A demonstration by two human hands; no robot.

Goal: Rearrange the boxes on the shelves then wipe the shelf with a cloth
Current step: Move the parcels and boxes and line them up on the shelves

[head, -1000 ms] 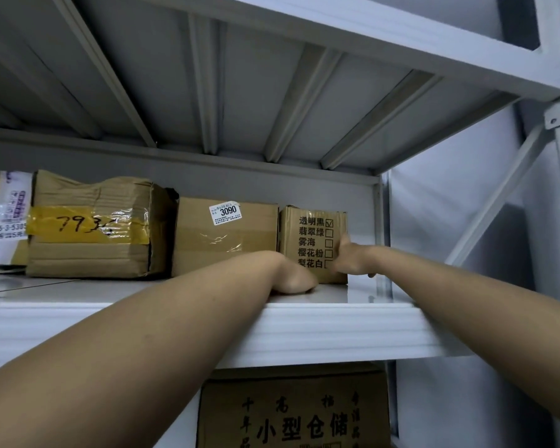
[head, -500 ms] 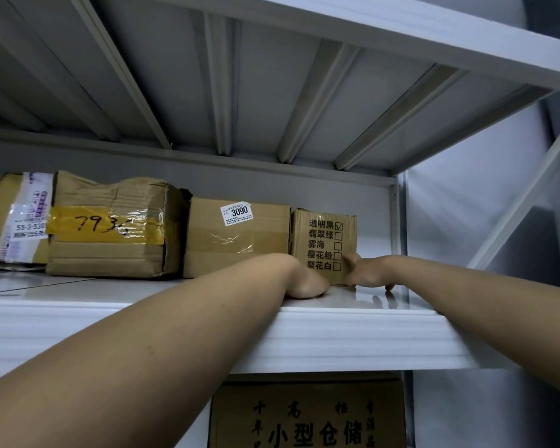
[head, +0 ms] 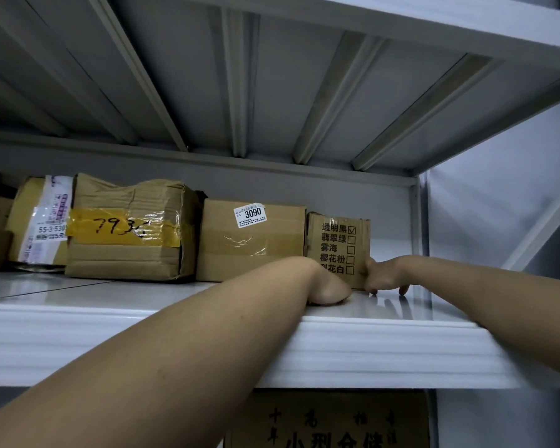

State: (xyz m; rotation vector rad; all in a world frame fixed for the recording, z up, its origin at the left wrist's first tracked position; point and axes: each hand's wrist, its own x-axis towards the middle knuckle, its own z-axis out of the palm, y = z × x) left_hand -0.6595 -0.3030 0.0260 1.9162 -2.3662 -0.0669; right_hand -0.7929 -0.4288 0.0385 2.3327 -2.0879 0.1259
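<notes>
1. Both bare forearms reach up over the front edge of the shelf [head: 353, 350].
2. The left hand [head: 328, 291] bends down at the wrist, knuckles toward the camera; its fingers are hidden.
3. The right hand [head: 380, 274] lies toward the shelf's right end, fingertips [head: 403, 289] pointing down onto the surface.

A grey wall [head: 498, 205] stands right of the rack.
</notes>
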